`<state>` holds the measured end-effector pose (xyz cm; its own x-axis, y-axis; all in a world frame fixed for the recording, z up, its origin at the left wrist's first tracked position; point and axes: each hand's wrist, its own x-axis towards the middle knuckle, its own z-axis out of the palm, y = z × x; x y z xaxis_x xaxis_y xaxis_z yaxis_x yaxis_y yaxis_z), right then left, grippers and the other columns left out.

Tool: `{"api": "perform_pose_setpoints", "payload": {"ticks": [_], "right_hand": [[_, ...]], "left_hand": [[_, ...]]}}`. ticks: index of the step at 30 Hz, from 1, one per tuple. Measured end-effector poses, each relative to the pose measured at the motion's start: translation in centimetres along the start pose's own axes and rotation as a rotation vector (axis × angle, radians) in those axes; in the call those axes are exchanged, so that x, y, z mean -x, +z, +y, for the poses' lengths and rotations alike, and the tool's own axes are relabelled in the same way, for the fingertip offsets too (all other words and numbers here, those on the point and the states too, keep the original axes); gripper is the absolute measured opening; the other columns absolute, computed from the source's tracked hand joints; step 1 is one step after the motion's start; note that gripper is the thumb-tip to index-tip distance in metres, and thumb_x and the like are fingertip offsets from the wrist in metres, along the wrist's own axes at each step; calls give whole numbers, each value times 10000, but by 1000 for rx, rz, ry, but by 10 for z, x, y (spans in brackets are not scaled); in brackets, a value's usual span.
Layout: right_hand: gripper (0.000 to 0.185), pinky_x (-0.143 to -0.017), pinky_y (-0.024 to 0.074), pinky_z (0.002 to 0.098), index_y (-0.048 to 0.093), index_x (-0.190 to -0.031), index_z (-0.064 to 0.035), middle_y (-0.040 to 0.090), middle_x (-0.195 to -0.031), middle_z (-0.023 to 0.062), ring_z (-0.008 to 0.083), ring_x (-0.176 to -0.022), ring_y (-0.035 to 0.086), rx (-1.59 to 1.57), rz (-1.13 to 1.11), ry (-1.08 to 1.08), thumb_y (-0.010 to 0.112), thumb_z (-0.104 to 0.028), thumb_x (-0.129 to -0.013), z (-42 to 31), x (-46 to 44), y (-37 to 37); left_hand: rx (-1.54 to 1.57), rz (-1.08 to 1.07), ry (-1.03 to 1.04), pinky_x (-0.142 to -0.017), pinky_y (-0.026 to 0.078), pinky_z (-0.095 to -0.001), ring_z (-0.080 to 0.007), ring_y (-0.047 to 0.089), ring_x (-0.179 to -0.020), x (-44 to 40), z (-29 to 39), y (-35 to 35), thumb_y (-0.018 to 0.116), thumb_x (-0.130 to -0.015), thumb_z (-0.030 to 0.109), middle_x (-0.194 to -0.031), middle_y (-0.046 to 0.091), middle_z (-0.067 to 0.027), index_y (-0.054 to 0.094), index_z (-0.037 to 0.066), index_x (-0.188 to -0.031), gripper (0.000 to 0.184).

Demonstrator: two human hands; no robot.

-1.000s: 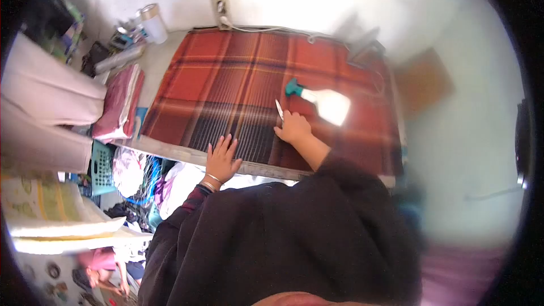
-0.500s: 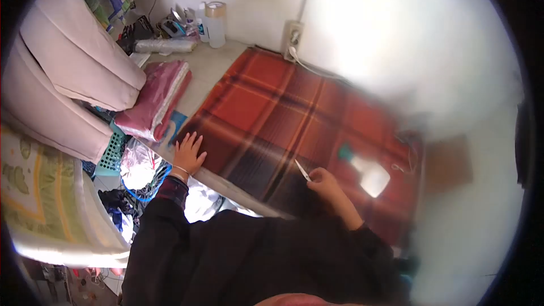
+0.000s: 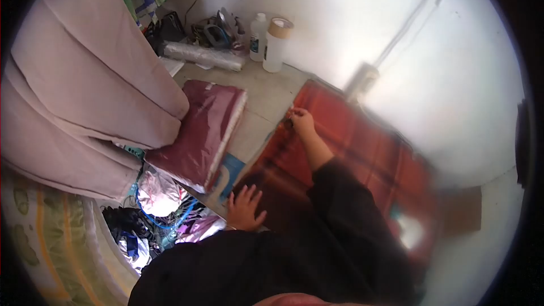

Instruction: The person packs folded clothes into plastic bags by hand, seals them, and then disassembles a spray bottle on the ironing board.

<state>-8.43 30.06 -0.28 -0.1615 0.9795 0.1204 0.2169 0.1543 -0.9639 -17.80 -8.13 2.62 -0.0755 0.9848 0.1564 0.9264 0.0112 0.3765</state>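
A red and black plaid cloth [image 3: 354, 136] covers much of the table. My left hand [image 3: 245, 209] lies with fingers spread at its near left edge, pressing on the dark part. Farther up, my right hand [image 3: 301, 120] is closed at the far left edge of the cloth, fingertips pinched together. A small dark patch shows beneath those fingers; what they hold is too small to make out. Partly behind the right sleeve stands a blurred white spray bottle [image 3: 411, 232] with a green top.
Left of the cloth lies a folded maroon fabric in clear plastic [image 3: 207, 124]. At the back are a clear bottle with a tape roll [image 3: 273, 51] and a plastic-wrapped roll [image 3: 204, 55]. Beige cloth [image 3: 96, 68] hangs at left. A wall socket [image 3: 362, 79] carries a cord.
My right hand has moved from the near part of the cloth to its far left edge. The slim white pointed tool it held no longer shows. The view has shifted left.
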Motion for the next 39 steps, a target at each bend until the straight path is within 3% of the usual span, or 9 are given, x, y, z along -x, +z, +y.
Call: {"api": "perform_pose_setpoints", "payload": {"ticks": [5, 7, 8, 20, 26, 29, 31, 34, 39], "right_hand": [[609, -570, 472, 285, 463, -1353, -68, 653, -897, 77, 135, -699, 578, -103, -40, 16, 709, -216, -817, -34, -104, 28], [715, -855, 501, 365, 382, -1412, -79, 652, -1088, 217, 316, -1007, 639, 103, 160, 91, 688, -326, -816, -19, -130, 30], [679, -672, 519, 317, 434, -1385, -111, 652, -1063, 152, 215, -871, 630, 128, 203, 64, 715, -303, -798, -18, -129, 32], [319, -837, 512, 370, 648, -1139, -121, 639, -1117, 126, 289, -1055, 600, 652, 82, -442, 646, -191, -828, -76, 55, -105], [297, -923, 462, 407, 646, -1117, -75, 645, -1113, 152, 351, -1046, 597, 1065, 732, -71, 534, -155, -853, -70, 199, -355], [328, -966, 435, 432, 639, -1154, -102, 648, -1126, 130, 322, -1098, 586, 1379, 661, 387, 509, -174, -862, -46, 271, -429], [371, -1021, 362, 538, 608, -1216, -144, 617, -1204, 110, 287, -1215, 515, 1500, 79, 731, 485, -226, -876, -55, 300, -434], [381, -1020, 241, 705, 559, -1256, -178, 533, -1329, 74, 283, -1334, 372, 1471, 76, 787, 502, -267, -889, -43, 301, -435], [429, -1034, 232, 705, 534, -1273, -212, 548, -1309, 37, 259, -1308, 409, 1393, 133, 734, 595, -192, -848, -24, 331, -432]], "left_hand": [[-64, -66, 3, -1084, 172, -578, -232, 290, -1382, -2, -1, -5, 601, -793, 541, -1476, 364, -38, 494, 214, -1350, 654], [-94, -95, 18, -1074, 190, -571, -206, 290, -1382, 0, -7, 6, 573, -798, 583, -1475, 367, -21, 505, 240, -1341, 645], [-155, 26, 69, -1064, 198, -569, -198, 307, -1373, -1, -10, 12, 547, -811, 594, -1471, 377, -11, 511, 259, -1333, 622], [-71, -120, 45, -1069, 164, -620, -220, 303, -1378, -1, -10, 17, 576, -799, 556, -1492, 346, 10, 483, 294, -1359, 625], [-51, -142, 45, -1082, 124, -633, -253, 254, -1401, -5, 3, -7, 629, -772, 480, -1498, 329, -28, 473, 231, -1363, 660], [-21, -139, 65, -1091, 104, -631, -281, 242, -1405, -3, 8, -11, 627, -769, 430, -1495, 333, -62, 464, 183, -1369, 669], [-56, -109, 59, -1098, 92, -625, -287, 239, -1406, -2, 5, -4, 624, -764, 431, -1497, 333, -66, 463, 176, -1371, 678], [-88, -67, 96, -1102, 84, -619, -301, 237, -1406, -1, 3, 5, 610, -772, 428, -1500, 332, -68, 462, 170, -1373, 671], [-136, -7, 140, -1096, 118, -623, -315, 259, -1398, 1, -1, 9, 584, -796, 379, -1495, 342, -81, 454, 164, -1382, 637]]}}
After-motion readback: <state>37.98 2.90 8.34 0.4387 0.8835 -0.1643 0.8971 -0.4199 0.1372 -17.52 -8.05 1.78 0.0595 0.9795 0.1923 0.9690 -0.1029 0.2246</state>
